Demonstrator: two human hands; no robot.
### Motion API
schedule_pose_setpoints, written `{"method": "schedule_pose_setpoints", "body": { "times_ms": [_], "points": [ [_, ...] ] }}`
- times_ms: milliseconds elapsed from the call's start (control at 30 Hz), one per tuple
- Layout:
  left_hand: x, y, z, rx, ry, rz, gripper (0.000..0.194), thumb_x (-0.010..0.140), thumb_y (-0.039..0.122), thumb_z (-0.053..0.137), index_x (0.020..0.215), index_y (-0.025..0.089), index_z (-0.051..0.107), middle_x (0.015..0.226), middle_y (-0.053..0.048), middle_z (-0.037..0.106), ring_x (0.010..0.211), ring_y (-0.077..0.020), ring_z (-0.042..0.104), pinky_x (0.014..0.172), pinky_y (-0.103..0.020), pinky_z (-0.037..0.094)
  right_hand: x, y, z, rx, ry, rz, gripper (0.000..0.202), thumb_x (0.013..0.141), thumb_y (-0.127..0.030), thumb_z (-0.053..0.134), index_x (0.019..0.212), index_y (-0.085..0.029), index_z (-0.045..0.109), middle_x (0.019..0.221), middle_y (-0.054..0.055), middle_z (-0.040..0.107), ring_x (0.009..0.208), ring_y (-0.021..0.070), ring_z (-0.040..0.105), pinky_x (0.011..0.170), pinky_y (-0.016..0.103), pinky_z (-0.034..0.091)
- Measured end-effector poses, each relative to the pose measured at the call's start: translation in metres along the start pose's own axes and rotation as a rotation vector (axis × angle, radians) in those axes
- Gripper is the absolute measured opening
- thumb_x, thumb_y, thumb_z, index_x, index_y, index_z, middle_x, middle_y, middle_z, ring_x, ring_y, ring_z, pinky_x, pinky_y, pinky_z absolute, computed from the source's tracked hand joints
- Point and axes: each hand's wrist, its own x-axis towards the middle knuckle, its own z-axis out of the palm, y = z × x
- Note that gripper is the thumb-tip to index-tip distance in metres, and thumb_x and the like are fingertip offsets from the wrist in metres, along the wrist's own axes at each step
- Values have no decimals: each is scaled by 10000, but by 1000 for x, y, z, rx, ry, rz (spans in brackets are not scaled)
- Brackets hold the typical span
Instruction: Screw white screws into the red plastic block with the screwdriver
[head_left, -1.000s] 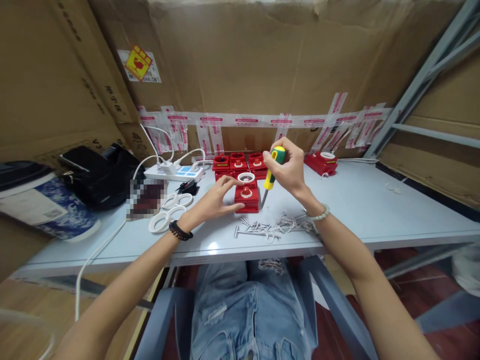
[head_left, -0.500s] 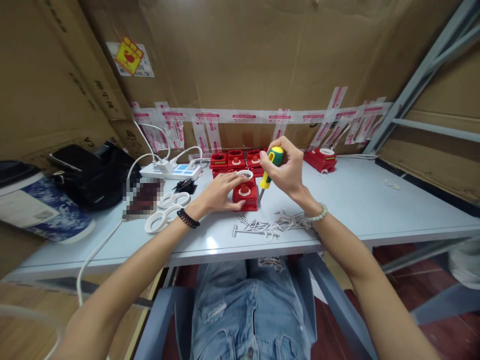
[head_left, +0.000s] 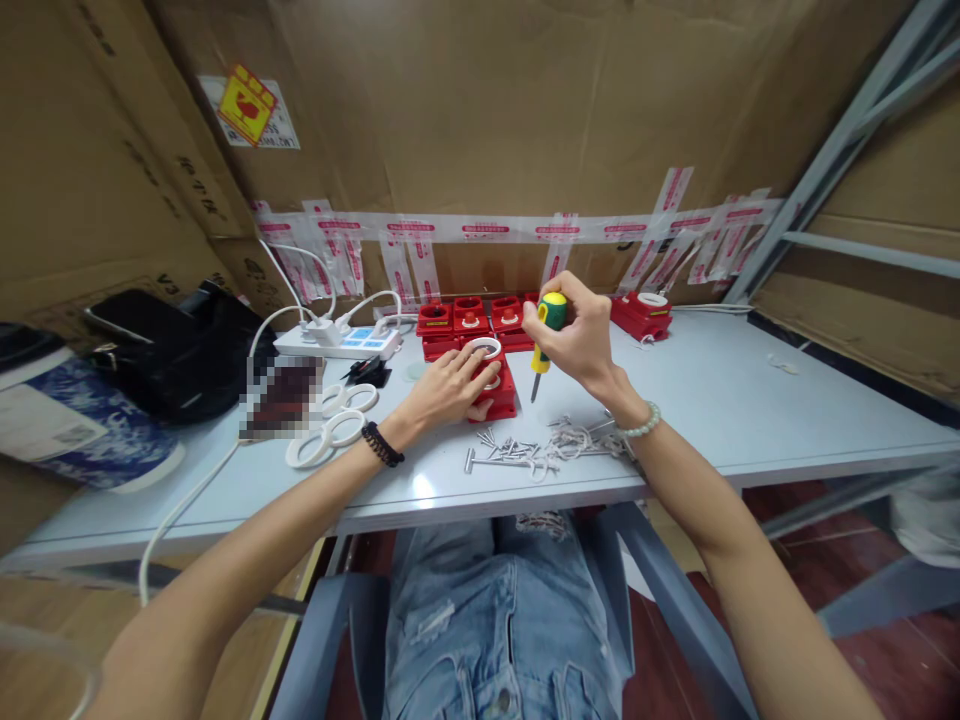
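Note:
A red box with a white ring at its far end rests on the table in front of me. My left hand grips it from the left, fingers over its top and thumb low at the near side, so part of the box is hidden. In my right hand is a screwdriver with a yellow and green handle. Its tip points down and hangs just right of the box, apart from it. Loose screws and a small metal T-shaped rod lie nearer to me, beside tangled white cord.
Several more red boxes stand behind, and another red box sits at the back right. White rings lie left of my left hand. A power strip, a black bag and a large cup occupy the left side.
The screwdriver has risen away from the box's right side, its tip now clear. My left hand's fingers have shifted right and down over the box top.

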Motion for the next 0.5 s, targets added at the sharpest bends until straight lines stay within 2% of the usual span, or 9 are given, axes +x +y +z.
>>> {"method": "schedule_pose_setpoints", "body": {
  "times_ms": [133, 267, 500],
  "points": [
    [-1, 9, -1, -3, 14, -18, 303, 853, 207, 536, 1138, 157, 627, 1336, -218, 565, 1269, -387, 511, 916, -494, 490, 4, 5, -6, -37, 41, 18, 189, 728, -255, 618, 684, -223, 438, 573, -64, 406, 511, 89, 361, 520, 268, 358],
    [0, 16, -2, 20, 33, -31, 265, 844, 160, 552, 1098, 177, 626, 1343, -217, 556, 1280, -384, 499, 922, -496, 483, 4, 4, -6, -51, 36, 28, 188, 733, -265, 612, 680, -224, 437, 575, -64, 410, 511, 90, 362, 525, 272, 363],
    [-4, 9, -10, 63, -26, 17, 244, 913, 230, 525, 1134, 244, 628, 1367, -174, 536, 1247, -342, 519, 883, -458, 494, 5, 3, -5, -47, 33, 10, 186, 730, -258, 618, 683, -224, 442, 571, -65, 401, 506, 89, 356, 519, 271, 366]
  ]
}}
